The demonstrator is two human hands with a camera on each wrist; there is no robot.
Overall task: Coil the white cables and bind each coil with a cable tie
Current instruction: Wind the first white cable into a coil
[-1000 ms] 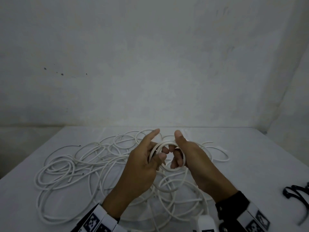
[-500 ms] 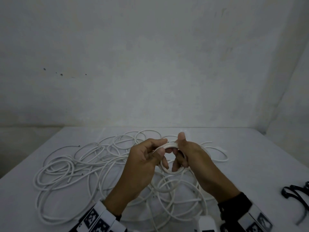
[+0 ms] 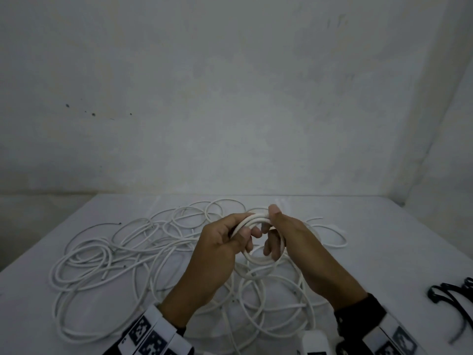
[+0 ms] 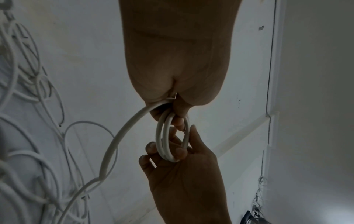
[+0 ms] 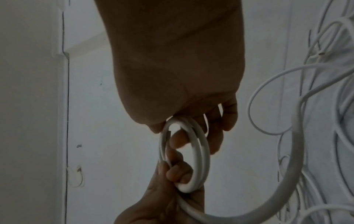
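Head view alone shows black ties (image 3: pixel 453 298) — table's (image 3: pixel 384 239) edge.

A small cable coil (image 4: pixel 166 137) is pinched by the left hand (image 4: pixel 178 63) and right hand (image 4: pixel 184 178), with loose cable (image 4: pixel 28 151) piled alongside.

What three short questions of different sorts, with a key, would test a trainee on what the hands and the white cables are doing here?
1. True or false: both the left hand and the right hand grip the small coil.
2. Multiple choice: where do the black cable ties lie? A) inside the coil B) on the table, at the person's right C) in the left hand
3. Fill in: the cable running off the coil leads down to the ____ of loose white cables on the table.

Key: 1 true; 2 B; 3 tangle.
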